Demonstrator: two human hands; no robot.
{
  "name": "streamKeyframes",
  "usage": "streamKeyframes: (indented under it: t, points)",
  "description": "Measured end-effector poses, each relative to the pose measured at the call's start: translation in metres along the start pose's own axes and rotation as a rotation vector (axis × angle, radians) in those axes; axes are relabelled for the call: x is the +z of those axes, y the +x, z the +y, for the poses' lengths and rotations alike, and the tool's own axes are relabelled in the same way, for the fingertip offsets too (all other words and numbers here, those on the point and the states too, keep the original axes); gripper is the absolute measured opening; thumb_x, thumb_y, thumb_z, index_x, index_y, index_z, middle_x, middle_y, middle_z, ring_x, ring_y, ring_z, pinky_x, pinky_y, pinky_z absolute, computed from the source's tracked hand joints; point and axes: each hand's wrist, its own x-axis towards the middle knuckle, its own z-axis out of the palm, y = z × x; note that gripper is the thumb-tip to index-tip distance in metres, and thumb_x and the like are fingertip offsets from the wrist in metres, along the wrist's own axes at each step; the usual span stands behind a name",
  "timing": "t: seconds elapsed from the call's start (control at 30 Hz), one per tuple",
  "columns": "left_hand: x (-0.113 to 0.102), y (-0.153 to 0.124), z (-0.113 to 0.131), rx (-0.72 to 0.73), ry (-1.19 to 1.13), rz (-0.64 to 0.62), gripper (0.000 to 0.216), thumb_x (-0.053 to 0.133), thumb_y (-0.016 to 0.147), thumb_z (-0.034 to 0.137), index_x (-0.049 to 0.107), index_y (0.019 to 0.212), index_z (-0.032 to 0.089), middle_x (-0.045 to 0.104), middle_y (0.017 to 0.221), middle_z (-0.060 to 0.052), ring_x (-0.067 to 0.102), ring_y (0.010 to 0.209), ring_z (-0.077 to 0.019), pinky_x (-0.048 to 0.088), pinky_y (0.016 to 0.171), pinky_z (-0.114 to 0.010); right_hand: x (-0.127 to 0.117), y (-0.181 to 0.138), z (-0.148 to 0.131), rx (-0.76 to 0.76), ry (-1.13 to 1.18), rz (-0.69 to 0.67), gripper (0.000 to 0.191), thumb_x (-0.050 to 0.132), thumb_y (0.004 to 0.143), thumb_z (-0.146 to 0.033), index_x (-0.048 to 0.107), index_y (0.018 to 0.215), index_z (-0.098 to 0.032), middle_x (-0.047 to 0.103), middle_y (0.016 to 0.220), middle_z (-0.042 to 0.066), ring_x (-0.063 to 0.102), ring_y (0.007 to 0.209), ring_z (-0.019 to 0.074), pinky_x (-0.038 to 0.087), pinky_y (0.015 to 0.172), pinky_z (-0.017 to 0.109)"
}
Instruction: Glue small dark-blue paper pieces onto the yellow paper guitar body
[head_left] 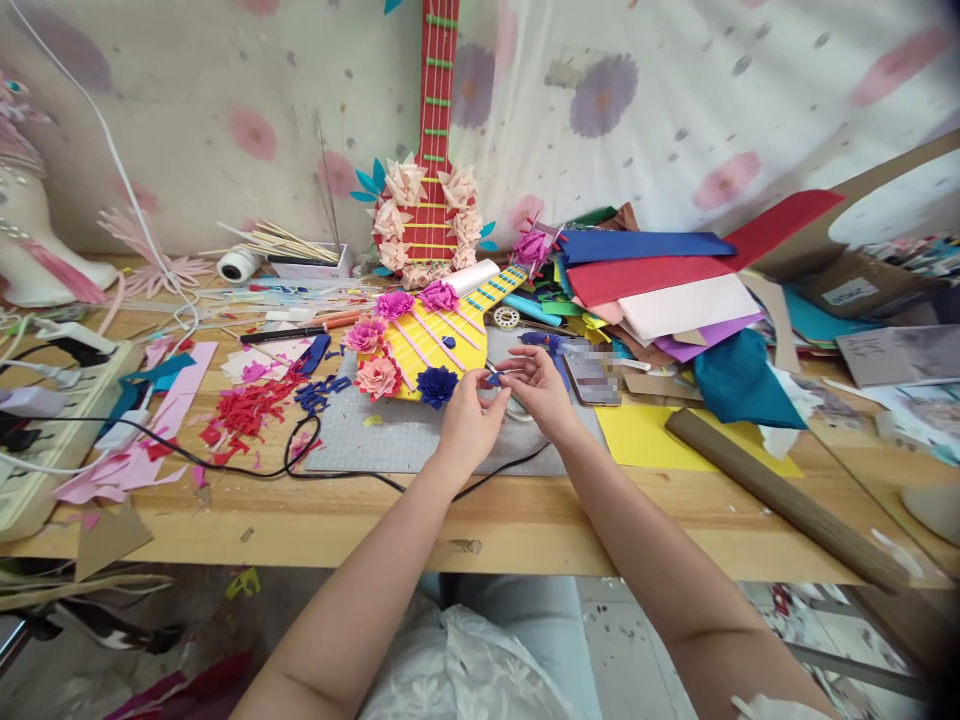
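Both my hands meet over a grey cutting mat [397,440] at the table's middle. My left hand [471,420] is curled, its fingertips pinching a small dark blue paper piece [493,379]. My right hand [538,385] pinches the same small piece from the right with thumb and forefinger. Just left of them lies a yellow paper guitar [442,340] decorated with pink, magenta and dark blue paper flowers [437,385].
A red paper guitar [437,120] leans on the curtain. Stacked coloured paper sheets [660,290], a phone [591,375], a blue glue gun [547,345] and a brown roll [780,495] lie right. Red scraps [247,410], a black cable [225,465] and a power strip [45,430] lie left.
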Motion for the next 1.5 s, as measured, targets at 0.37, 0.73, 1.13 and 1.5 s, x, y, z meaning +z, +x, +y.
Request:
streamKeyframes:
  t: [0.37, 0.73, 1.13, 1.5]
  points:
    - [-0.011, 0.009, 0.014, -0.224, -0.158, -0.013, 0.003, 0.053, 0.081, 0.019, 0.054, 0.08, 0.016, 0.064, 0.082, -0.004, 0.064, 0.058, -0.0125, 0.051, 0.045, -0.023, 0.006, 0.001, -0.012, 0.024, -0.131, -0.142, 0.033, 0.059, 0.076, -0.049, 0.047, 0.089, -0.021, 0.053, 0.063, -0.005, 0.051, 0.055, 0.0096, 0.041, 0.051, 0.024]
    - [-0.053, 0.026, 0.034, -0.34, -0.268, 0.06, 0.004, 0.055, 0.082, 0.013, 0.056, 0.079, 0.012, 0.063, 0.066, -0.001, 0.063, 0.053, -0.0097, 0.051, 0.045, -0.019, 0.047, 0.026, -0.014, -0.103, -0.103, -0.291, 0.029, 0.055, 0.079, -0.042, 0.041, 0.096, -0.022, 0.043, 0.061, -0.008, 0.045, 0.055, 0.0089, 0.034, 0.051, 0.022]
    - [-0.07, 0.037, 0.028, -0.28, -0.234, 0.129, 0.01, 0.058, 0.078, 0.009, 0.053, 0.086, 0.014, 0.06, 0.066, 0.002, 0.066, 0.057, -0.0117, 0.056, 0.052, -0.024, 0.065, 0.043, -0.007, -0.147, -0.181, -0.309, 0.025, 0.053, 0.08, -0.037, 0.04, 0.096, -0.023, 0.047, 0.065, -0.007, 0.046, 0.055, 0.0089, 0.037, 0.052, 0.023]
    - [-0.082, 0.047, 0.037, -0.292, -0.186, 0.139, 0.017, 0.059, 0.075, 0.005, 0.048, 0.084, 0.014, 0.057, 0.066, 0.003, 0.065, 0.057, -0.0119, 0.053, 0.046, -0.02, 0.072, 0.057, 0.0, -0.146, -0.191, -0.31, 0.022, 0.051, 0.08, -0.031, 0.039, 0.096, -0.022, 0.047, 0.063, -0.008, 0.046, 0.054, 0.0084, 0.037, 0.052, 0.023]
